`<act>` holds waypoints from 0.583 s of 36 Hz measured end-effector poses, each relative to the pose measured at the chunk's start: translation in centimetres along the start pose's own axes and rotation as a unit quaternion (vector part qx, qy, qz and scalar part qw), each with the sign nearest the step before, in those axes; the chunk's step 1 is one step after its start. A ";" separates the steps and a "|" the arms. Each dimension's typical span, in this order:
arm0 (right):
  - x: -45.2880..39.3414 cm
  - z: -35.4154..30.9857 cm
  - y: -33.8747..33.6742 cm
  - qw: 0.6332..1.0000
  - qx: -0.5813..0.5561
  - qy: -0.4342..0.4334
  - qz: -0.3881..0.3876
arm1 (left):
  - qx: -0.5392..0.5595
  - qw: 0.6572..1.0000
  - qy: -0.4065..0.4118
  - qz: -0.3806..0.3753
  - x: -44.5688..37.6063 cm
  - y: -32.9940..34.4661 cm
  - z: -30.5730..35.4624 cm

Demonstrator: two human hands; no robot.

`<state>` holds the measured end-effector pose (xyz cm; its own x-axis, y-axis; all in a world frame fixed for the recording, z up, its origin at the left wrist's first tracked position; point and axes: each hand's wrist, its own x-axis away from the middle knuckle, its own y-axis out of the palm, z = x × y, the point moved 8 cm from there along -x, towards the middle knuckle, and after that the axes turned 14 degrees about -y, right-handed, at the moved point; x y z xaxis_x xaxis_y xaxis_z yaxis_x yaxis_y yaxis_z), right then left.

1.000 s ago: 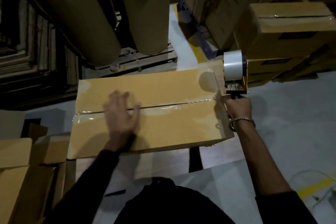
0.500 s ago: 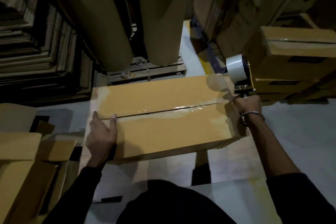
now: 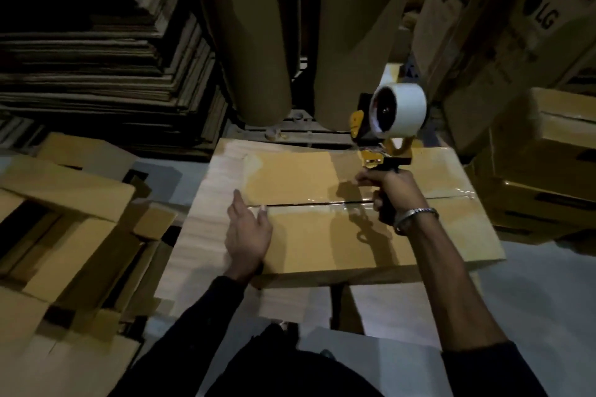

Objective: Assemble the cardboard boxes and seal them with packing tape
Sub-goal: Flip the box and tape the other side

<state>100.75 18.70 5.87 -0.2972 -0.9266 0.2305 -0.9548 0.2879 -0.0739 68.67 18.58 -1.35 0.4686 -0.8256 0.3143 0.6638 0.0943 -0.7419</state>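
A closed brown cardboard box (image 3: 316,177) lies in front of me, its two top flaps meeting at a centre seam covered with clear tape. My left hand (image 3: 248,232) rests flat on the near flap by the seam's left part, fingers straight. My right hand (image 3: 392,190) grips the black handle of a yellow tape dispenser (image 3: 387,135) held upright above the box's middle. Its white tape roll (image 3: 401,109) faces me, lifted off the cardboard.
Flattened and half-open boxes (image 3: 64,235) lie at my left. A tall stack of flat cardboard (image 3: 106,68) stands behind them. Two big brown paper rolls (image 3: 258,42) rise beyond the box. Sealed boxes (image 3: 548,171) and a printed carton (image 3: 516,26) are stacked at the right.
My right hand has brought the dispenser from the box's right end leftward to above its middle. My left hand shifted from the box's left edge to lie flat near the seam.
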 end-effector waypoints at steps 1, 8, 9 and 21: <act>0.2 0.3 1.6 1.000 -0.017 0.018 -0.019 | 0.030 0.999 0.012 0.003 0.0 -0.2 -0.2; 1.7 1.7 11.1 0.980 -0.088 0.084 -0.156 | 0.197 0.970 0.141 -0.008 0.0 -4.3 3.2; 1.8 1.7 12.2 0.976 -0.098 0.086 -0.177 | 0.232 0.964 0.097 -0.087 -0.7 -3.7 3.4; -0.2 1.4 19.8 0.964 -0.078 0.063 -0.245 | 0.398 0.692 -0.290 -0.529 -9.5 -0.9 3.6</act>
<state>81.93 24.25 3.05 0.2009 -0.9271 0.3165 -0.9664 -0.1347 0.2188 65.70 28.38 -1.51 -0.5216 -0.3272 0.7879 0.8169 0.0748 0.5718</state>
